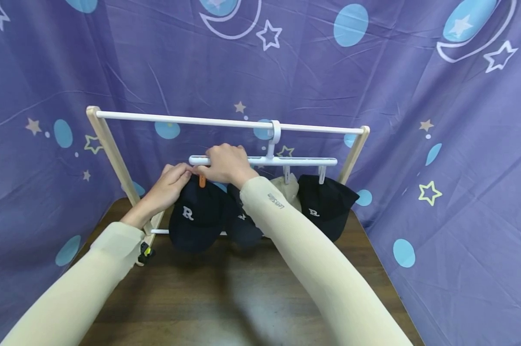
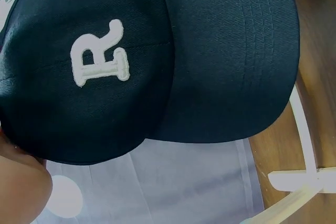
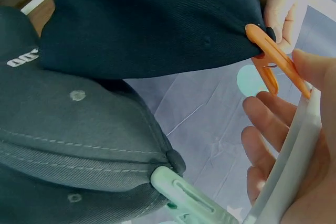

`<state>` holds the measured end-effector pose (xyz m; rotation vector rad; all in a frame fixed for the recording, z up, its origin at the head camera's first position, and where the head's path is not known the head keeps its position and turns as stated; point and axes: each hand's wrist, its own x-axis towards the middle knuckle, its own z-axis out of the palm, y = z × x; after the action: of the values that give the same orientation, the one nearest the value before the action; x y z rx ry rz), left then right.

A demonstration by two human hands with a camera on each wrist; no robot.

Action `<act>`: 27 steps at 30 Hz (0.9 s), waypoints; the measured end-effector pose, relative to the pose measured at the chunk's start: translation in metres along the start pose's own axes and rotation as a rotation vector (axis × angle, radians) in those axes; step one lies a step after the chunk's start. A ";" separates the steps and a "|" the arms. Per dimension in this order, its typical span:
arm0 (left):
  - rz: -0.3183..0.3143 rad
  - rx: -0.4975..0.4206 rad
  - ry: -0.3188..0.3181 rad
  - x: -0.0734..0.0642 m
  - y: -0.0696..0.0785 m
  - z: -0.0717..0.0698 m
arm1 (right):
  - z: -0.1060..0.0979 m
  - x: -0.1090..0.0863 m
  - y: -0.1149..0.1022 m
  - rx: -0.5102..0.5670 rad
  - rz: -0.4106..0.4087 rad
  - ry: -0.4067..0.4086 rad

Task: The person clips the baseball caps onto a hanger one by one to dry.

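My left hand [image 1: 169,185] holds the top edge of a black cap [image 1: 198,211] with a white R, also large in the left wrist view. At the cap's crown sits an orange clip [image 3: 278,59], which hangs from a white hanger [image 1: 301,161]. Around the hanger bar curls my right hand [image 1: 228,163], its thumb and fingertips at either side of the orange clip. A darker grey-looking cap [image 3: 79,124] hangs beside the first from a pale green clip [image 3: 191,198].
The hanger hooks over the rail of a white and wooden rack [image 1: 178,119]. To the right hang a beige cap [image 1: 288,187] and another black cap [image 1: 325,204] with an R, on pale clips. Below is a brown wooden tabletop [image 1: 178,302]; a purple patterned curtain [image 1: 308,72] surrounds it.
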<state>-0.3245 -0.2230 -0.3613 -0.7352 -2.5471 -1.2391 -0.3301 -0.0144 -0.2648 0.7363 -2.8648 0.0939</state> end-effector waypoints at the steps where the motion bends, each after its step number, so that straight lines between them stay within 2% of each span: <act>1: 0.005 0.006 0.003 0.000 0.000 0.000 | 0.000 -0.001 0.001 -0.006 -0.008 0.009; 6: 0.034 0.039 0.039 0.002 -0.002 0.000 | 0.000 -0.008 0.006 -0.038 -0.058 0.073; 11: 0.081 0.082 0.088 0.003 -0.006 -0.002 | 0.001 -0.021 0.014 -0.044 -0.108 0.198; 15: 0.090 0.109 0.102 0.000 -0.007 -0.006 | 0.000 -0.034 0.023 -0.044 -0.144 0.289; 22: 0.106 0.121 0.101 -0.005 -0.005 -0.012 | 0.000 -0.058 0.050 0.031 -0.241 0.458; 27: 0.135 0.142 0.097 -0.011 0.001 -0.017 | 0.005 -0.089 0.081 0.120 -0.319 0.601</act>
<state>-0.3155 -0.2395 -0.3546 -0.7813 -2.4331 -1.0149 -0.2933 0.0981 -0.2883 0.9790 -2.1645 0.3740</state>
